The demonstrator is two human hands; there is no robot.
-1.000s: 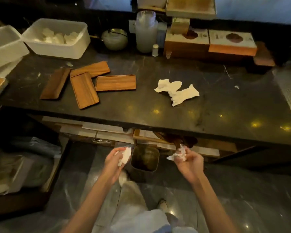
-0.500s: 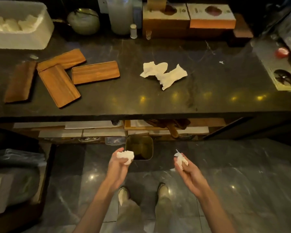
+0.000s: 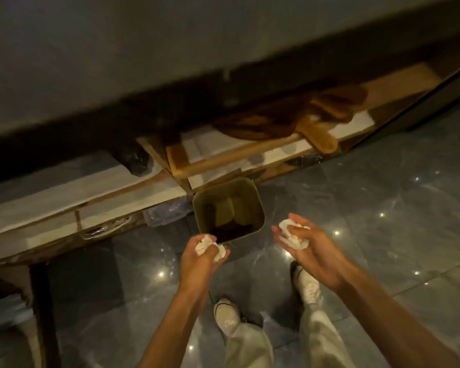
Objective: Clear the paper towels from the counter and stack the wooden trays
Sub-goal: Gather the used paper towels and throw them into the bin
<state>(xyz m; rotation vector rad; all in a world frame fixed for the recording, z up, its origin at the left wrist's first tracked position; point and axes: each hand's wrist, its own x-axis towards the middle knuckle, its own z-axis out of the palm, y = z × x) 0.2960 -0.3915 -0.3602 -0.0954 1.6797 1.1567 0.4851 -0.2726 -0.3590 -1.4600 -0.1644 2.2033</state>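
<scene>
My left hand [image 3: 201, 257] grips a crumpled white paper towel [image 3: 206, 245] just at the near rim of a small olive waste bin [image 3: 259, 205] that stands on the floor under the counter. My right hand [image 3: 307, 248] holds a second crumpled paper towel [image 3: 292, 236] a little to the right of the bin. The bin is open at the top with some dark and pale stuff at its bottom. The dark counter [image 3: 117, 70] fills the top of the view, blurred. The wooden trays and the other towels on it are out of sight.
Under the counter a low shelf [image 3: 72, 197] carries white boards, a wooden frame [image 3: 223, 158] and brown wooden pieces [image 3: 324, 120]. Clear plastic [image 3: 168, 212] lies left of the bin. My two feet in white shoes stand on the shiny grey tile floor [image 3: 383, 235].
The view has tilted down and closer, so the counter top with the trays and towels has left the frame. Both hands have moved closer to the bin, each still holding its towel.
</scene>
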